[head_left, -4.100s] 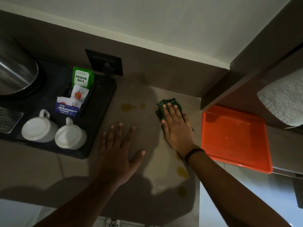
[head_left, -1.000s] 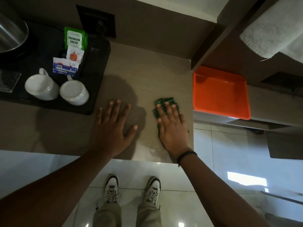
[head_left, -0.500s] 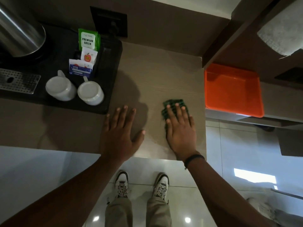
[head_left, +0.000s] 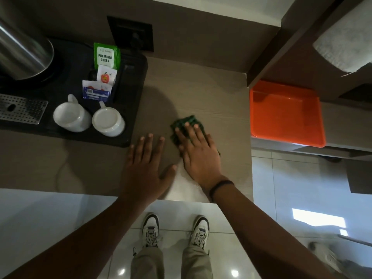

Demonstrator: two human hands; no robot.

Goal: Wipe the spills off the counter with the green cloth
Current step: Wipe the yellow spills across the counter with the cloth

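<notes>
- Near the front edge of the counter (head_left: pixel 201 87), the right hand (head_left: pixel 198 153) lies flat, palm down, on the green cloth (head_left: pixel 182 122), fingers straight and slightly spread, pressing rather than gripping.
- Only the far part of the green cloth shows past the fingertips, with a thin dark edge visible by the outer side of the hand; the rest is under the palm.
- What shows of the cloth is a bunched, crumpled patch; its long axis seems to run away from the counter's front edge, along the line of the fingers, though the hidden part makes this uncertain.
- The left hand (head_left: pixel 145 168) rests flat on the counter just beside the right hand, fingers spread apart and holding nothing; its thumb tip nearly meets the right hand's side.
- A dark band (head_left: pixel 220 186) circles the right wrist.
- A pale, shiny patch of counter lies between the two wrists at the front edge.
- Left of the cloth, at the counter's far left, a black tray (head_left: pixel 134 97) carries two white cups (head_left: pixel 107 121) turned upside down, sachets (head_left: pixel 106 55) standing upright in a holder, and a steel kettle (head_left: pixel 22 51).
- Right of the counter, on a lower ledge, sits an orange tray (head_left: pixel 285 115).
- Below the counter's front edge, two sneakers (head_left: pixel 151 230) stand on a tiled floor.
</notes>
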